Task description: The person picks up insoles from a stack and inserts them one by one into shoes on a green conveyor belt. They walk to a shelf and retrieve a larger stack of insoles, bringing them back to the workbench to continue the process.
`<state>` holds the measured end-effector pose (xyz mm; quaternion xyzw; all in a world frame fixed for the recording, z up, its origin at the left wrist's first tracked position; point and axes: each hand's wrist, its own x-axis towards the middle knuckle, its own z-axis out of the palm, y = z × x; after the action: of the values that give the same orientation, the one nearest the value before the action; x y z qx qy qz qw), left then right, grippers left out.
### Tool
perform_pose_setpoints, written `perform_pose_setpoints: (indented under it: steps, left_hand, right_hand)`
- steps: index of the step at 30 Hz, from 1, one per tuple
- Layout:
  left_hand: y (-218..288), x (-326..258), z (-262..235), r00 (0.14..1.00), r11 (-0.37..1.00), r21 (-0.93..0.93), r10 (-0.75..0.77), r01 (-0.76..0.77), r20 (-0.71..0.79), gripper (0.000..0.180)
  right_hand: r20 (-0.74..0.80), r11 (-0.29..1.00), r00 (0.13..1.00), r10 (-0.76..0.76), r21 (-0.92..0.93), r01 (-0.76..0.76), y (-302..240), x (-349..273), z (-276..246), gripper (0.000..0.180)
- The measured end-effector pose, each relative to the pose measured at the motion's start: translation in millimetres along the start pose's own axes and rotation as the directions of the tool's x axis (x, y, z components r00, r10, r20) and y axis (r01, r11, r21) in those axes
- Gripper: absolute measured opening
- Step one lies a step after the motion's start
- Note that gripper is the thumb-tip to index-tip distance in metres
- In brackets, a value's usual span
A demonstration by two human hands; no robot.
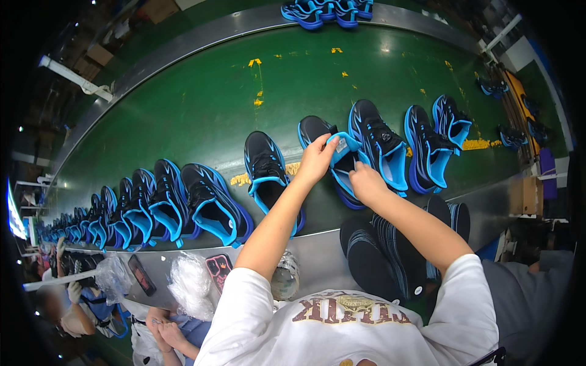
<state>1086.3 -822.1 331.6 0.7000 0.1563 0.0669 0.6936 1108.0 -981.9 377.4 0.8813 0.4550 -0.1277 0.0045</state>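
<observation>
A black sneaker with bright blue trim [339,160] lies on the green conveyor belt [201,104] in front of me. My left hand [316,158] pinches its blue tongue and pulls it up. My right hand [367,182] is closed at the shoe's opening, just below the tongue; whether it grips anything is hidden. More black and blue sneakers lie either side, one close on the left [268,171] and one on the right [379,143].
A long row of matching sneakers [152,204] runs off left along the belt. Stacked dark insoles [390,250] lie on the grey metal ledge [317,259] by my right arm. Plastic bags [191,283] and another person's hands [163,329] are at lower left.
</observation>
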Motion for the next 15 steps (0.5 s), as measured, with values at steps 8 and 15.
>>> perform_pose_setpoints:
  steps: [8,15]
  left_hand:
    - [3,-8,2,0.998,0.997,0.072,-0.010,0.015,-0.064,0.044]
    - [8,-11,3,0.997,0.997,0.011,-0.075,0.076,-0.019,0.042]
  right_hand:
    - [-0.006,0.990,0.999,-0.035,-0.136,0.034,8,23,29,0.014]
    - [0.079,0.994,0.997,-0.022,-0.105,0.030,9,19,29,0.018]
